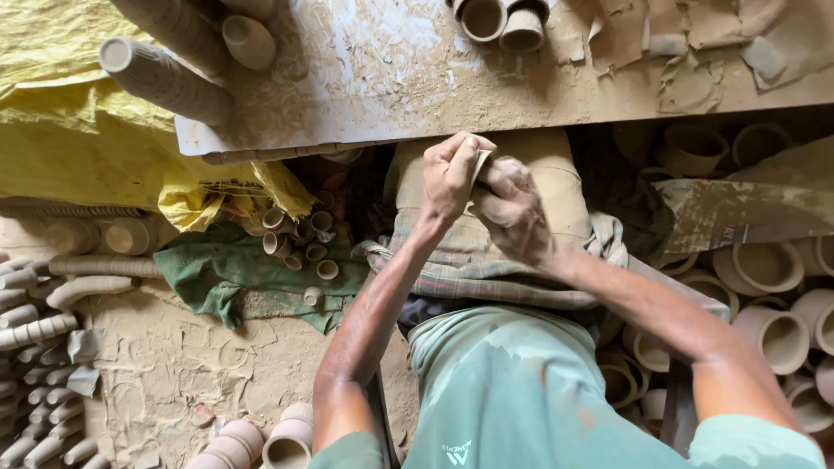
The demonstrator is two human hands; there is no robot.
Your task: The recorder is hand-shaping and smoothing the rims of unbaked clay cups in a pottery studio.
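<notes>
L (449, 178) + R hand (512, 208) fingers (465, 149) pinched on clay piece (479, 162)

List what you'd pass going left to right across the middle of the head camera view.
Rows of stacked clay cups → green cloth → small clay cups → left hand → right hand → larger clay pots.

Pottery workshop. Stacked unfired clay cups (165, 80) and clay bowls (769, 265) all around. Dusty clay-caked work board (417, 78), dried clay floor (182, 365).
</notes>
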